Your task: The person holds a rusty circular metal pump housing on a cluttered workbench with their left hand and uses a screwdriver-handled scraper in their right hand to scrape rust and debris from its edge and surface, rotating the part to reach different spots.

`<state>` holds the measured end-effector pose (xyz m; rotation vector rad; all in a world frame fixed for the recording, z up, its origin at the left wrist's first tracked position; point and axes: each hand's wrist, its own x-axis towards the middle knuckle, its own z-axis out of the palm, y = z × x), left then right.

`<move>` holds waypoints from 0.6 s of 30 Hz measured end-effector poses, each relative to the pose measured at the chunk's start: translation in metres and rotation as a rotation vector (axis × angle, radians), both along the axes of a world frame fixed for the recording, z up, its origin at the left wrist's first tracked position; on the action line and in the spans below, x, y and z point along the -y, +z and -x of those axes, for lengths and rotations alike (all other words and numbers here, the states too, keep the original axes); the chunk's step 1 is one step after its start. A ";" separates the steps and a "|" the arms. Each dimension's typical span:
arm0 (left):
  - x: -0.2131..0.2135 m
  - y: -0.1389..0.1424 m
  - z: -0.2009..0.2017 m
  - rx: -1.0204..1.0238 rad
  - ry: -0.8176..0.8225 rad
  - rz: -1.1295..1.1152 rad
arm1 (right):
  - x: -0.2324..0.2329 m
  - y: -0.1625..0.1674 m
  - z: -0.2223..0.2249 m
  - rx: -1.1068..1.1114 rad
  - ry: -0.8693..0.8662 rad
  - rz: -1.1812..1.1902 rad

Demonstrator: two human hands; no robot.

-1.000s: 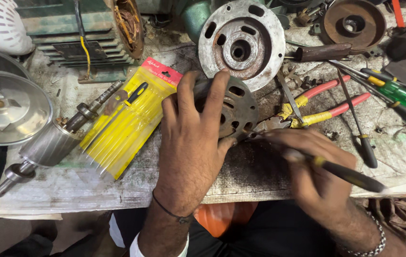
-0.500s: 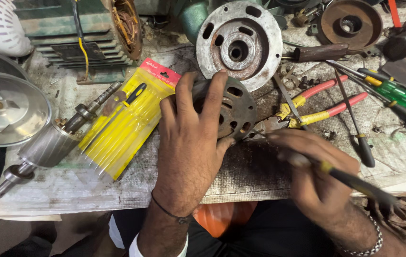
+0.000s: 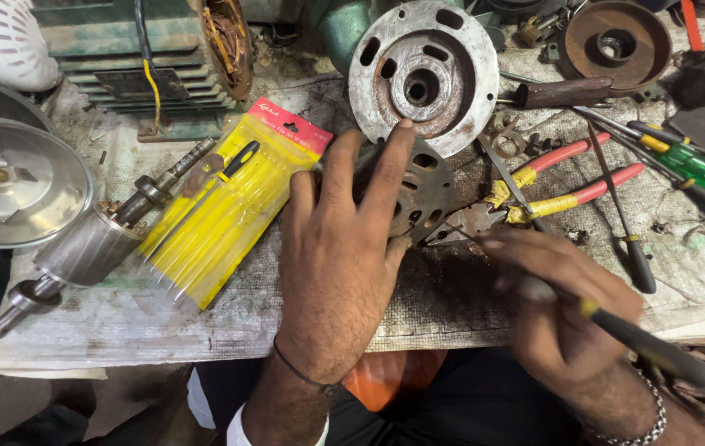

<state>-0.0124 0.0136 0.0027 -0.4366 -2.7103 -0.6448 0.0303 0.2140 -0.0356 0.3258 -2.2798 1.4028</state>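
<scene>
1. Head view: the left hand (image 3: 340, 264) lay flat, fingers spread, pressing down a dark slotted metal disc (image 3: 418, 194) on the bench (image 3: 204, 330), just below the round grey cover plate (image 3: 423, 74).
2. The right hand (image 3: 563, 318) was closed around a screwdriver (image 3: 633, 339), its tip at the disc's edge.
3. Doing it well probably meant firm downward pressure and short, controlled strokes.

Repair workshop: motor housing (image 3: 423, 74), rotor (image 3: 92, 244), pliers (image 3: 563, 177), screwdrivers (image 3: 691, 165).
</scene>
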 end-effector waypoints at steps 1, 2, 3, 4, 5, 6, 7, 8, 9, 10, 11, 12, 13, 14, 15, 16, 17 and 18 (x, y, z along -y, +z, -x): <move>0.000 0.000 0.000 -0.018 -0.002 -0.003 | -0.001 -0.001 0.000 -0.009 0.031 -0.097; 0.001 0.000 0.000 -0.037 -0.003 -0.005 | -0.002 -0.002 0.002 -0.019 0.063 -0.194; 0.000 0.000 0.001 -0.055 -0.007 -0.008 | -0.002 -0.003 0.002 -0.030 0.094 -0.291; 0.000 0.000 0.001 -0.042 0.001 0.002 | -0.002 -0.003 0.002 -0.025 0.085 -0.289; 0.000 0.000 0.000 -0.028 0.007 0.011 | -0.002 -0.003 0.001 -0.019 0.075 -0.288; -0.001 0.000 0.000 -0.015 0.011 0.020 | -0.002 -0.003 0.001 -0.015 0.065 -0.286; -0.001 0.000 0.001 -0.024 0.006 0.011 | -0.001 -0.001 0.000 -0.054 0.045 -0.255; 0.000 -0.001 0.001 -0.031 0.003 0.003 | 0.000 0.000 -0.001 -0.091 0.028 -0.223; 0.001 -0.001 0.001 -0.038 0.002 -0.006 | 0.002 0.002 -0.001 -0.129 0.013 -0.191; 0.001 -0.002 0.000 -0.027 0.003 -0.009 | 0.003 0.003 0.000 -0.126 0.047 -0.269; 0.001 -0.002 0.000 -0.016 0.002 -0.013 | 0.005 0.005 0.002 -0.123 0.079 -0.348; 0.001 -0.003 0.000 -0.004 -0.001 -0.018 | 0.006 0.006 0.003 -0.119 0.110 -0.427; 0.000 -0.004 0.001 -0.016 0.006 -0.015 | 0.006 0.009 0.002 -0.122 0.076 -0.375; 0.000 -0.005 0.002 -0.030 0.013 -0.012 | 0.006 0.010 0.000 -0.128 0.041 -0.322; 0.000 -0.005 0.003 -0.044 0.023 -0.007 | 0.006 0.011 0.000 -0.134 0.010 -0.268; 0.000 -0.006 0.004 -0.044 0.023 -0.008 | 0.006 0.010 0.001 -0.124 0.039 -0.326; 0.001 -0.006 0.004 -0.043 0.023 -0.008 | 0.006 0.008 0.002 -0.114 0.070 -0.382; 0.001 -0.006 0.003 -0.041 0.021 -0.009 | 0.006 0.006 0.003 -0.103 0.098 -0.441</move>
